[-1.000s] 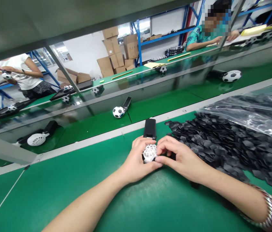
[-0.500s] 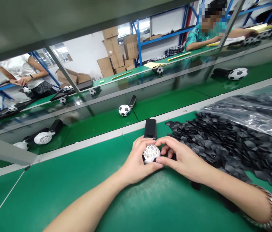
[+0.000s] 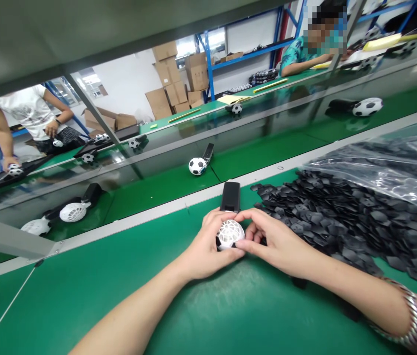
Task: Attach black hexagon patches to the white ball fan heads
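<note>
On the green tabletop, a white openwork soccer ball (image 3: 230, 230) with a black handle (image 3: 231, 196) stands between my hands, its handle pointing away from me. My left hand (image 3: 208, 241) wraps around the ball's left side, thumb along the near edge. From the right, my right hand (image 3: 267, 236) curls in, with thumb and index finger closed against the ball. Its thumb tip presses beside a small black patch on the ball's rim. Whether a loose piece is under that thumb is hidden. Right of my hands lies a large heap of flat black pieces (image 3: 341, 217).
A clear plastic bag (image 3: 389, 167) covers the heap's far side. Beyond a metal rail (image 3: 149, 211), a green conveyor (image 3: 156, 182) carries a black-and-white ball (image 3: 197, 166) and white openwork balls (image 3: 73, 212). Two people work across it. A metal post (image 3: 12, 231) stands at left.
My hands stay around the ball with little visible movement. Balls on the conveyor have shifted right. The person at far left has lowered one hand to a ball on the far side.
</note>
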### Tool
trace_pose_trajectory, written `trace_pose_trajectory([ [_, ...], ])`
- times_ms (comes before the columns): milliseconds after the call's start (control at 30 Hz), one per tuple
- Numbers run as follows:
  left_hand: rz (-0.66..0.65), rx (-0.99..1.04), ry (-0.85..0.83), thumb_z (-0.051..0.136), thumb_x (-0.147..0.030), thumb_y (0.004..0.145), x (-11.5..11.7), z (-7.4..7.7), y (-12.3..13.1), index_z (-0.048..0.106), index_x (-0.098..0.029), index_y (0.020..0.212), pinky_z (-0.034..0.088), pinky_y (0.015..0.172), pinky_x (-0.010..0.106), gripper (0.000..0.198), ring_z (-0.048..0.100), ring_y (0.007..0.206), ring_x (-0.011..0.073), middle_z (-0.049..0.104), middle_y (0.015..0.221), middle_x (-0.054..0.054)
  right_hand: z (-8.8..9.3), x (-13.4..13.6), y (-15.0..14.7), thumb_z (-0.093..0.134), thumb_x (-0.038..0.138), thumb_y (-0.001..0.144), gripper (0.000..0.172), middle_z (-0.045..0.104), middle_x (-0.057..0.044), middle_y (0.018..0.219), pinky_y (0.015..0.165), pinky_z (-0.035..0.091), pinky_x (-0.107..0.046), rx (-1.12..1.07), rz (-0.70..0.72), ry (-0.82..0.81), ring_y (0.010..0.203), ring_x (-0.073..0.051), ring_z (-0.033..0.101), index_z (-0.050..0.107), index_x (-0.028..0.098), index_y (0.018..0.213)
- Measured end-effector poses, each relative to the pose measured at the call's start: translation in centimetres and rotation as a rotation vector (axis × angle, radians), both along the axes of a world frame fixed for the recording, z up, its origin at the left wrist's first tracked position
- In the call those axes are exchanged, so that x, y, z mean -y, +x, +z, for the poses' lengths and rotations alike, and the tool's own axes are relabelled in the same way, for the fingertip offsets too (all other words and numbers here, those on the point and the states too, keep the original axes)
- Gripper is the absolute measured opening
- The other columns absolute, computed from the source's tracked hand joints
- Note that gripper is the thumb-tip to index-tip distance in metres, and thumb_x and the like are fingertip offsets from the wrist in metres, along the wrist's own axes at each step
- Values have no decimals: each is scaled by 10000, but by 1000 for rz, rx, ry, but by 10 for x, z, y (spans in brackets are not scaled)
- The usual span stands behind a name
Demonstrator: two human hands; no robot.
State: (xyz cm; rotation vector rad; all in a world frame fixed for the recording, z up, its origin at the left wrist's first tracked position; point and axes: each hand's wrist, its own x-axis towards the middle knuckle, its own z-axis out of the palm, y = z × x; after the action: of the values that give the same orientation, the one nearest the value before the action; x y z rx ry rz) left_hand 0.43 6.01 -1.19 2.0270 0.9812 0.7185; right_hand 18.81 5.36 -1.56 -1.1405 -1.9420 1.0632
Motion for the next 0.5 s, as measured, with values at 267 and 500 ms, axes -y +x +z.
trace_pose_trajectory([
  [267, -64, -72, 95, 582, -287, 800, -1, -1, -2, 379, -250, 1241, 238, 1058, 487, 487, 262, 1258, 265, 411, 1268, 76, 3, -1, 1, 510, 320, 834, 232, 524, -11, 814, 570, 452, -269, 0, 5, -8, 645, -132, 534, 467, 201, 1029],
  [500, -85, -95, 116, 574, -270, 801, -1, 0, -3, 340, -237, 1267, 234, 1066, 482, 522, 247, 1266, 259, 385, 1279, 90, 4, 0, 0, 543, 298, 814, 253, 517, -19, 862, 566, 445, -267, 7, -5, -10, 641, -124, 533, 469, 199, 1034],
])
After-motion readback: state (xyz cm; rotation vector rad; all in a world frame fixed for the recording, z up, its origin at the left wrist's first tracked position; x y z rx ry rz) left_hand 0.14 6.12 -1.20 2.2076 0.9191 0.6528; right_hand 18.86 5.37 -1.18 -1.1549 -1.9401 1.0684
